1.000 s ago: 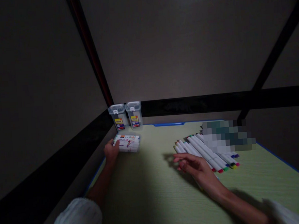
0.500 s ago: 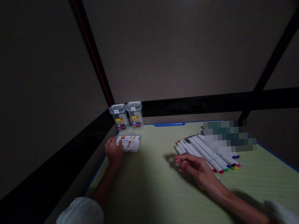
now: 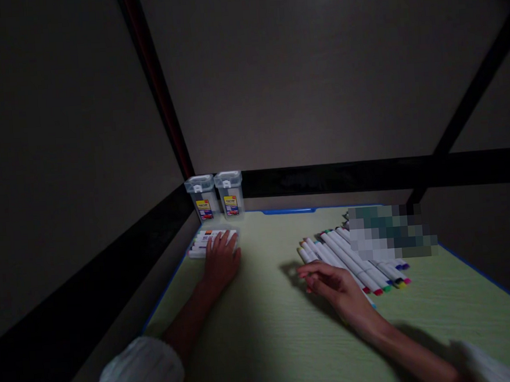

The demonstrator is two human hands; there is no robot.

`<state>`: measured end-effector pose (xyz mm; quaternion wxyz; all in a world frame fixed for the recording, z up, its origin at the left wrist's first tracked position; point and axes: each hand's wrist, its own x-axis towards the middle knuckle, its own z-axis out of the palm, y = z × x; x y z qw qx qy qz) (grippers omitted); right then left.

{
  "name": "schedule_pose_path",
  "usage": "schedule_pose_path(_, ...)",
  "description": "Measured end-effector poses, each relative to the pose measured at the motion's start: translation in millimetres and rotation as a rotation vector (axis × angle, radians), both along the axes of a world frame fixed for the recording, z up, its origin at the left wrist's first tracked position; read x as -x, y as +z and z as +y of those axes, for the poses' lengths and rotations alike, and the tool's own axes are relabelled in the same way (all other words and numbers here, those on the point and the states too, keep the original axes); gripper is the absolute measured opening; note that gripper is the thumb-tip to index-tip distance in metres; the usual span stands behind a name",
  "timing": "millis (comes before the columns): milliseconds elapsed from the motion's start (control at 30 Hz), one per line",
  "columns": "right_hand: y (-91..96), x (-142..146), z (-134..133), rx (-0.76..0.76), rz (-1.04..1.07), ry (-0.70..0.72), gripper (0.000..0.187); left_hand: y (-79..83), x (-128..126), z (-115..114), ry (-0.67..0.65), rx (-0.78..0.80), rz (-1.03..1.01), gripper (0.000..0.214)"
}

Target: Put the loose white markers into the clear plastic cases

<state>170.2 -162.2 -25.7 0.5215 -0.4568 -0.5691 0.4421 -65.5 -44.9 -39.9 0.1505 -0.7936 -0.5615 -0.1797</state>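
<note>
My left hand (image 3: 222,257) lies with its fingers spread over a clear flat case (image 3: 200,241) of white markers at the left of the table. Its fingertips rest on the case's right part and hide some of the label. My right hand (image 3: 331,284) hovers over the table, palm turned inward, fingers loosely bent and slightly parted from the thumb, with nothing visible in them. Just beyond it lies a row of white markers (image 3: 347,257) with coloured ends. One marker is partly hidden beneath that hand.
Two clear lidded boxes (image 3: 230,195) with yellow labels stand at the table's far left corner by the wall. A blue clip-like strip (image 3: 289,211) runs along the far edge of the pale table (image 3: 269,329). A blurred patch covers something behind the markers.
My left hand has moved from the left end of the marker case onto its right part, fingers now spread. The case has shifted slightly. My right hand has stayed in place.
</note>
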Motion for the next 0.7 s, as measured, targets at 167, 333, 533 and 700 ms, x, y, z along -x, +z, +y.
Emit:
schedule_pose_path(167, -0.1, -0.3, -0.8, -0.007, -0.011, 0.019, 0.022, -0.6, 2.2, 2.0, 0.017, -0.009, -0.002, 0.041)
schedule_pose_path(333, 1.1, -0.3, -1.5, -0.028, -0.039, 0.012, 0.021, -2.1, 4.7, 5.1, 0.047, -0.015, -0.03, 0.04)
schedule_pose_path(533, 4.6, 1.7, -3.1, -0.042, -0.056, 0.011, 0.021, -2.7, 7.2, 7.2, 0.062, -0.018, -0.047, 0.039)
schedule_pose_path(700, 4.1, 1.8, -2.6, -0.029, -0.066, 0.025, 0.02, -3.4, 7.3, 6.8, 0.045, -0.021, -0.059, 0.039)
